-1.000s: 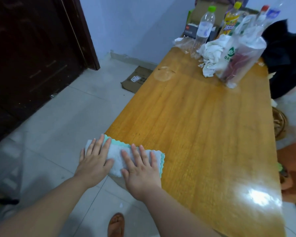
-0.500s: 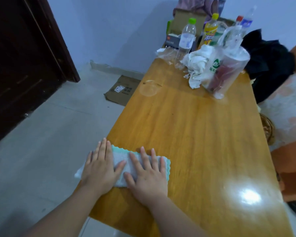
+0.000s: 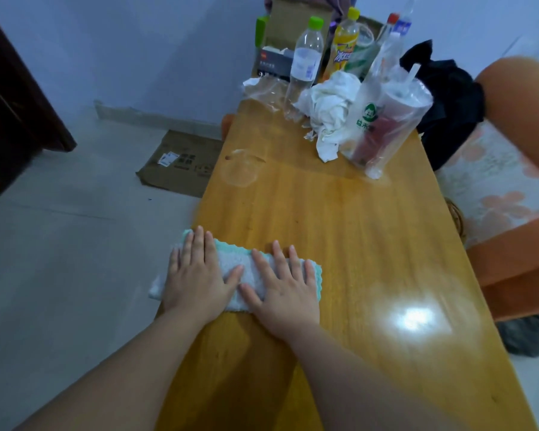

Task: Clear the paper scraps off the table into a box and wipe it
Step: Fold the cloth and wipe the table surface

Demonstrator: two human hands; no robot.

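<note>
A folded white cloth with a teal scalloped edge [image 3: 248, 269] lies at the left edge of the long wooden table [image 3: 355, 244], one end hanging over the side. My left hand [image 3: 196, 276] presses flat on its left part with straight fingers. Beside it my right hand [image 3: 283, 290] presses flat on the right part. At the table's far end lie crumpled white paper scraps [image 3: 329, 112], and behind them stands an open cardboard box [image 3: 293, 24].
Plastic bottles [image 3: 305, 62], a clear plastic bag holding a cup [image 3: 386, 119] and black cloth [image 3: 448, 91] crowd the far end. A flattened cardboard sheet [image 3: 181, 164] lies on the tiled floor at the left. An orange seat [image 3: 517, 262] stands on the right.
Both hands have pushed the cloth forward along the table's left edge, away from the near corner. The view has shifted, bringing the far end closer.
</note>
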